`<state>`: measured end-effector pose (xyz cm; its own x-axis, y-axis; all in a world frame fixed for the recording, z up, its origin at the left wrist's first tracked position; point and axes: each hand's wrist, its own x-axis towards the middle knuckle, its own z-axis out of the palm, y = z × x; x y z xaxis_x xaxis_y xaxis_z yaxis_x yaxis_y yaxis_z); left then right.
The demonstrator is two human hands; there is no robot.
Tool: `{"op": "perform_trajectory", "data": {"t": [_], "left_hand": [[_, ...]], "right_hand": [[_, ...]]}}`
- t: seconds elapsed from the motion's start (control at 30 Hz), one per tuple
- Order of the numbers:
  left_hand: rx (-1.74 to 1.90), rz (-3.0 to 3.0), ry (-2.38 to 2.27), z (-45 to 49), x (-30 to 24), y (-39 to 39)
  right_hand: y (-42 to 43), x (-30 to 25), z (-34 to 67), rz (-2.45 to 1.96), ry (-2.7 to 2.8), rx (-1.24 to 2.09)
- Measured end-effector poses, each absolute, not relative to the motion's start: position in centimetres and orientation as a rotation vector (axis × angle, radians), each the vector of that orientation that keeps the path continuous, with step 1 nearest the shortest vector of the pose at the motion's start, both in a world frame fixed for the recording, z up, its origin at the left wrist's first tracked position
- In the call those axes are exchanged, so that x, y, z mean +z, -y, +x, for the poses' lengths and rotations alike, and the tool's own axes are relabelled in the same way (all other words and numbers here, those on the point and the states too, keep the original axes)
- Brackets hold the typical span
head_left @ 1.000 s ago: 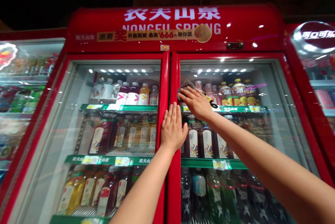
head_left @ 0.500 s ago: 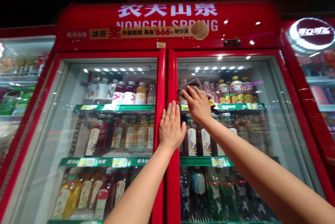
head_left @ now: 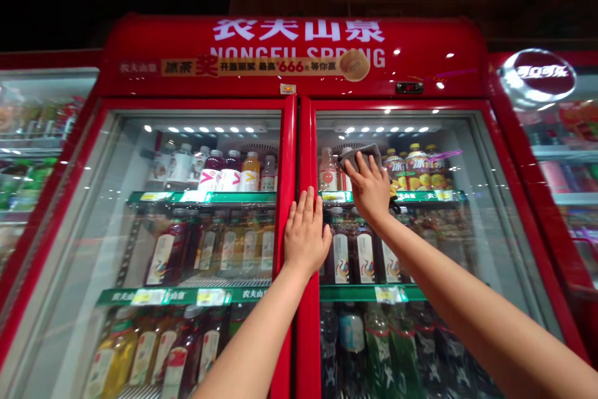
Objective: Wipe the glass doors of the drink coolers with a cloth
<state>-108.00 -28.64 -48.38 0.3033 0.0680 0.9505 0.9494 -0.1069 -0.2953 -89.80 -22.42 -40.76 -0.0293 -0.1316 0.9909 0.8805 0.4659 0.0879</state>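
Flat against the red door frame [head_left: 307,137] of a drinks fridge lies my left hand [head_left: 306,237], fingers stretched upward and holding nothing. My right hand [head_left: 372,192] presses a grey cloth [head_left: 371,151] to the upper part of the right glass door [head_left: 471,231]. The cloth sticks out above my fingertips, and a yellow and black bit of it shows beside my wrist. Part of the cloth is hidden under my palm. Behind the glass, juice bottles [head_left: 415,168] stand on the top shelf to the right of that hand.
The left glass door [head_left: 116,200] covers more shelves of bottles. A red header [head_left: 434,56] with white lettering and a small display [head_left: 409,87] runs above both doors. Other red fridges flank this one, the right with a round lit sign [head_left: 539,75].
My right hand and the cloth have slid to the right across the glass, uncovering bottles near the frame. My left hand stays on the door frame. The view has shifted slightly.
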Motion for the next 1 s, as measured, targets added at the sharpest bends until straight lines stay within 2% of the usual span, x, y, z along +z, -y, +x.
{"op": "perform_trajectory", "data": {"t": [0.1,0.33,0.5,0.6,0.87,1.0], "left_hand": [[-1.007,-1.479,0.998,-108.0,-48.3,28.7],[-0.964,-1.467,0.998,-108.2,-47.8,28.9],[-0.972,-1.439,1.01,-107.8,-47.8,29.2],[-0.952,-1.426,0.984,-106.4,-48.0,28.9],[-0.706,-1.495,0.927,-101.1,-48.6,26.5],[-0.744,-1.47,0.942,-100.8,-49.4,25.5]], "right_hand": [[23.0,-40.9,-91.2,-0.694,1.451,-0.993],[23.4,-36.0,-88.5,-0.778,1.526,-0.974],[22.4,-39.6,-84.1,-0.905,1.381,-0.92],[22.1,-41.8,-83.7,-0.832,1.422,-0.971],[22.3,-37.5,-82.0,-0.816,1.557,-0.986],[21.3,-38.8,-79.7,-0.803,1.407,-0.934]]}}
